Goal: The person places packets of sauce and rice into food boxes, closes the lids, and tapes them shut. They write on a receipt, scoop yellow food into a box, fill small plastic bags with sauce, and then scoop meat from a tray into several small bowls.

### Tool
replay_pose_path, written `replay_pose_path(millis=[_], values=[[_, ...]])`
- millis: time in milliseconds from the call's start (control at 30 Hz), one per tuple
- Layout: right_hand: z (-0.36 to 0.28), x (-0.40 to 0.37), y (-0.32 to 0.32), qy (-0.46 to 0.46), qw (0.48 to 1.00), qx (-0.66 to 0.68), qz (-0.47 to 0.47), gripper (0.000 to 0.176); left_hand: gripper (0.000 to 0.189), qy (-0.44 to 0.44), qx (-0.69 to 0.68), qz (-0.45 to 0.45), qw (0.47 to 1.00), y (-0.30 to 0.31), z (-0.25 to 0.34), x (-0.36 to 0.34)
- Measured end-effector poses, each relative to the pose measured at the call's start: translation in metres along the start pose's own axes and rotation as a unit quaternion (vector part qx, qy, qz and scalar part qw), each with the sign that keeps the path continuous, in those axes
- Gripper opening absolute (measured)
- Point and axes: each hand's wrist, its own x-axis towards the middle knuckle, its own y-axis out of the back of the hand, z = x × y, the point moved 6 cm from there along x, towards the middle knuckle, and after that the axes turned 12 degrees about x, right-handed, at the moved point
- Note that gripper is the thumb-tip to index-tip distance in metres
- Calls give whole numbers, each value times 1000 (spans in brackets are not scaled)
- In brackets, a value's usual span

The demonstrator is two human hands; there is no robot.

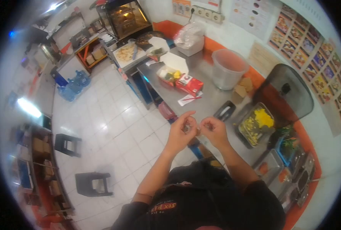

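My left hand point(182, 131) and my right hand point(214, 131) meet in front of me at the counter's edge, fingers curled into pinches. Something small may be between the fingertips, but it is too small to make out. Just beyond the right hand lies a black object with a pale centre point(225, 111), perhaps a stapler. Farther off is an open white food box point(176, 63) with yellow and white food in it. Against it lies a red packet point(189, 84), with a red-and-white wrapper point(189, 99) in front. To the right stands a metal tray of yellow pieces point(251, 128).
A clear plastic tub point(228, 71) and a tilted dark lid point(287, 90) stand along the wall. Several metal containers point(270, 163) sit at the right. On the floor to the left are black stools point(92, 184) and water bottles point(74, 86). A lit display cabinet point(126, 19) is at the back.
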Motion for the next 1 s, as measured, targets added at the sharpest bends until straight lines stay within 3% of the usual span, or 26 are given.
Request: replay_pose_path(millis=[167, 233, 267, 367, 433, 467, 533, 700, 767, 800, 867, 933, 1000], values=[[55, 40, -45, -25, 999, 25, -22, 9, 46, 66, 36, -1, 997, 47, -58, 15], [81, 57, -57, -141, 987, 81, -12, 10, 48, 87, 20, -27, 996, 59, -85, 34], [94, 69, -58, -145, 986, 87, -1, 10, 51, 97, -2, -40, 995, 65, -99, 46], [118, 120, -63, -79, 996, 48, 10, 10, 59, 75, 35, -36, 996, 92, -138, 91], [133, 158, -71, -162, 978, 133, 20, 9, 62, 65, 63, -3, 996, 122, -152, 124], [142, 185, -73, -160, 977, 136, 26, 9, 66, 50, 88, 35, 994, 142, -158, 142], [161, 220, -82, -105, 994, 1, 24, 11, 65, 83, 93, 52, 991, 188, -179, 152], [224, 332, -67, -112, 984, -43, 132, 18, 59, 168, 106, 113, 974, 277, -228, 202], [234, 350, -44, 22, 946, -157, 283, 24, 53, 191, 186, 88, 960, 289, -249, 232], [237, 353, -40, 18, 941, -164, 294, 24, 48, 180, 225, 75, 955, 287, -256, 251], [251, 349, -25, -46, 897, -138, 418, 28, 47, 151, 236, 22, 960, 284, -301, 292], [265, 356, -25, -39, 884, -178, 430, 27, 49, -19, 325, 30, 945, 267, -321, 344], [272, 357, -31, -29, 874, -223, 430, 25, 52, -51, 307, 8, 950, 243, -337, 393]])
